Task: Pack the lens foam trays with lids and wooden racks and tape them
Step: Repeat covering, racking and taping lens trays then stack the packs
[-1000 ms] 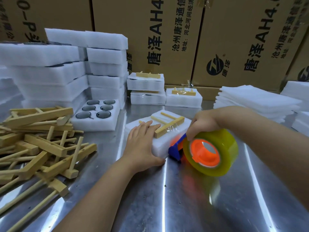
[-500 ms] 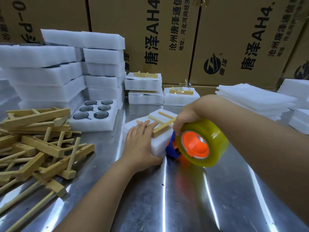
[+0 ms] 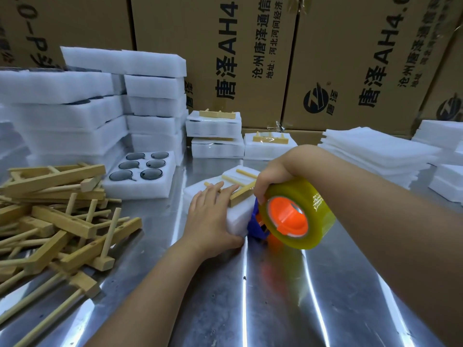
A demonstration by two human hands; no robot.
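Observation:
A white foam package [image 3: 239, 216] with a wooden rack [image 3: 241, 194] on its lid lies on the steel table [image 3: 275, 296] in the middle. My left hand [image 3: 210, 216] presses flat on its near left part, thumb against the front side. My right hand [image 3: 270, 176] grips a blue tape dispenser [image 3: 255, 224] carrying a yellowish roll with an orange core [image 3: 295, 214], held against the package's right front corner. An open foam tray with several dark lenses [image 3: 140, 171] sits to the left.
A heap of wooden racks [image 3: 55, 216] covers the left of the table. Stacks of foam trays [image 3: 87, 108] rise at the back left, taped packages [image 3: 215, 131] at the back middle, thin foam lids [image 3: 375, 151] at the right. Cardboard boxes [image 3: 250, 58] wall the back.
My right hand has carried the tape dispenser up and leftward along the package's right side, closer to the rack. My left hand has stayed pressed on the package.

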